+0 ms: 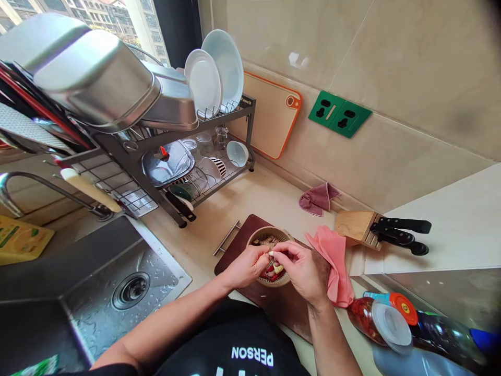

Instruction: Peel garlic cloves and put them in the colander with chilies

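Observation:
My left hand (247, 267) and my right hand (302, 269) meet above a round beige basket (278, 232), fingertips pinched together. Between them is a small pale piece that looks like a garlic clove (271, 254), mostly covered by my fingers. Inside the basket lie red chilies (270, 273), a pale yellow piece (278, 269) and some brownish pieces (269, 241); my hands hide part of the contents. The basket rests on a dark reddish-brown cutting board (291, 308) on the counter.
A sink (131, 290) lies at the left, with a two-tier dish rack (219, 122) behind it. To the right are a pink cloth (335, 269), a knife block (356, 227) and several jars and bottles (366, 318). A purple cloth (317, 199) lies by the wall.

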Motion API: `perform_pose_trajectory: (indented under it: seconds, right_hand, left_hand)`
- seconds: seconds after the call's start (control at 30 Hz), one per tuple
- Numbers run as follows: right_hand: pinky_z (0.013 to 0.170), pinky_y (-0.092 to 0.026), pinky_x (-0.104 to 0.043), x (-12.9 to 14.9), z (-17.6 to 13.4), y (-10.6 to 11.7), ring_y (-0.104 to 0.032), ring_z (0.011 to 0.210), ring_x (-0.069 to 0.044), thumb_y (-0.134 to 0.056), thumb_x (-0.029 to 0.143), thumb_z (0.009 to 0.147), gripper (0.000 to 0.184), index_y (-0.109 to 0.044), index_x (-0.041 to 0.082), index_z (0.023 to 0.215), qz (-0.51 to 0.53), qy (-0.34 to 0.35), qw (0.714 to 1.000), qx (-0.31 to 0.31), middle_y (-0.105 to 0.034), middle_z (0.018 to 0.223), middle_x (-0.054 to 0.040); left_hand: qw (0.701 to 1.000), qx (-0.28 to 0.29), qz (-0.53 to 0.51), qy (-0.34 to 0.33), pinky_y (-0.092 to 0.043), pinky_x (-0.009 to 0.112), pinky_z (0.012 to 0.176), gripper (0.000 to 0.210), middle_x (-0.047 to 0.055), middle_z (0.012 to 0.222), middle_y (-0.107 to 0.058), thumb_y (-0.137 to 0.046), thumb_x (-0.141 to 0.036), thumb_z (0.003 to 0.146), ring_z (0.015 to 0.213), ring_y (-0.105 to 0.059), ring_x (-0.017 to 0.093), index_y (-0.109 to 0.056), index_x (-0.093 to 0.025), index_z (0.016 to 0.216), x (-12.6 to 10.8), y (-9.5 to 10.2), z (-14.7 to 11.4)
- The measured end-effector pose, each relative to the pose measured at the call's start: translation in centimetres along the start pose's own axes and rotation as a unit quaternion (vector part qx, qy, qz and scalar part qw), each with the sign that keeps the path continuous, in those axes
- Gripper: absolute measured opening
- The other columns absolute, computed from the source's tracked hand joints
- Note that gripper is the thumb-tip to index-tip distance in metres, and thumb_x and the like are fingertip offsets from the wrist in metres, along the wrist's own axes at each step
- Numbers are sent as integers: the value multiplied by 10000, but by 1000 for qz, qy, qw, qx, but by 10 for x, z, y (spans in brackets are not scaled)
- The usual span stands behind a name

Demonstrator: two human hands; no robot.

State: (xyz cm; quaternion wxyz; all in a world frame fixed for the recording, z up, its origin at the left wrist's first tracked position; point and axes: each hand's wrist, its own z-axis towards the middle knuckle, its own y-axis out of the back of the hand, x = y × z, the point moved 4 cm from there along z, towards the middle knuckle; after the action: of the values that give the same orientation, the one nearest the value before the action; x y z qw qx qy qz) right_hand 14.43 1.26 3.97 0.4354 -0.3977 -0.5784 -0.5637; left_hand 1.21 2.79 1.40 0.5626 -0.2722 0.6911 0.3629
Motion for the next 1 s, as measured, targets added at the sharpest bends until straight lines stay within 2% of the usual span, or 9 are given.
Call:
perform_pose_trajectory:
  seconds: [0.1,0.2,0.37,0.57,0.7,0.77,0.87,0.93,1.0]
  right_hand:
    - [624,-482,-245,-7,2,-2,-594,661,-137,-665,263,748,97,-703,174,760,80,-46,996,7,-656,718,-12]
    - [529,-469,-222,-20,4,-9,-555,561,-109,-724,318,691,174,-694,162,763,214,-111,970,16,-629,657,0]
    - [533,-483,-201,-34,3,-22,-542,566,-89,-785,321,633,234,-676,183,786,326,-144,934,13,-623,699,11]
    - [557,-513,-231,-41,0,-24,-577,672,-137,-723,354,718,222,-646,182,833,253,-101,962,7,-633,799,-22]
    - [671,-529,-270,-35,0,-23,-601,744,-155,-657,308,784,136,-640,190,850,178,-34,983,-7,-628,815,-21]
    - [765,-516,-297,-26,0,-21,-608,820,-167,-614,253,817,137,-656,218,943,106,20,994,-20,-638,870,-29]
    - [823,-493,-324,-10,-1,-20,-605,891,-185,-547,193,853,239,-667,261,1049,-2,98,995,3,-650,952,-48]
    - [819,-490,-328,-6,-1,-20,-608,886,-191,-536,184,857,226,-690,258,1005,-28,117,993,19,-659,941,-53]
    - [802,-493,-321,-11,0,-19,-612,861,-189,-560,207,845,168,-700,241,932,-5,99,995,9,-664,907,-49]
  left_hand:
    - [998,2,-65,0,-277,205,509,286,-42,563,-396,-366,-318,860,527,-326,84,-412,-163,624,5,-2,1]
    - [984,15,-179,-2,-255,204,476,308,-46,526,-387,-391,-369,850,486,-300,75,-430,-160,627,13,-4,3]
    - [951,3,-308,21,-174,204,432,296,-58,451,-359,-466,-396,785,419,-240,56,-450,-155,613,20,-6,6]
    - [935,9,-350,57,-118,196,392,292,-64,422,-364,-485,-393,758,377,-188,38,-407,-170,586,22,-7,6]
    - [914,8,-400,71,-90,188,368,279,-76,418,-357,-486,-380,769,351,-160,28,-399,-174,602,25,-8,6]
    - [915,1,-396,78,-88,188,367,289,-76,416,-358,-490,-392,772,347,-160,26,-409,-171,603,26,-8,6]
    - [928,-12,-362,87,-90,194,380,334,-70,416,-367,-503,-438,763,357,-174,26,-413,-166,591,28,-6,6]
    - [933,-18,-348,87,-100,199,393,339,-65,414,-368,-508,-436,751,368,-188,30,-405,-167,574,29,-5,6]
    - [935,-14,-343,88,-106,204,400,321,-63,407,-368,-502,-417,744,369,-192,34,-405,-168,567,29,-5,5]
